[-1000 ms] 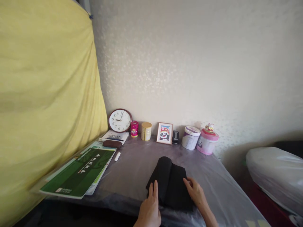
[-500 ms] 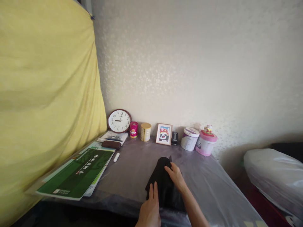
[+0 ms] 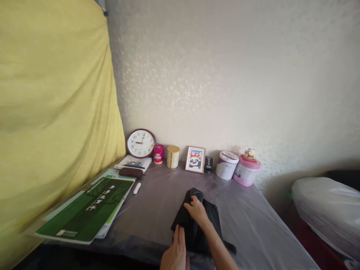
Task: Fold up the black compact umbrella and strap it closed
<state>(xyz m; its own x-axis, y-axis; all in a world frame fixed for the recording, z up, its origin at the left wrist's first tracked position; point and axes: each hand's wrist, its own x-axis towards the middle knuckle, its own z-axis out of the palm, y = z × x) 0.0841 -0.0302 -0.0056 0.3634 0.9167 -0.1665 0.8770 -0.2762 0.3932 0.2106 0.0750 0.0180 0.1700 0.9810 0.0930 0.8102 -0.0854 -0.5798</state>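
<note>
A hand could pass over the grey plastic-covered tabletop [image 3: 153,213] between the folded black fabric [image 3: 182,213] and the flat green-covered book [image 3: 87,212]. Farther back, a round purple-and-white lidded tub [image 3: 226,167] obstructs.

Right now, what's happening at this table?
A person has both bare hands on a black cloth-like item near the table's front edge. The left hand has its fingers extended against the item's near left side; the right hand is on its upper part, and whether it grips or only presses isn't clear. The item lies partly folded over itself. A green book lies to the left; a clock and a framed panda picture stand by the wall.
</note>
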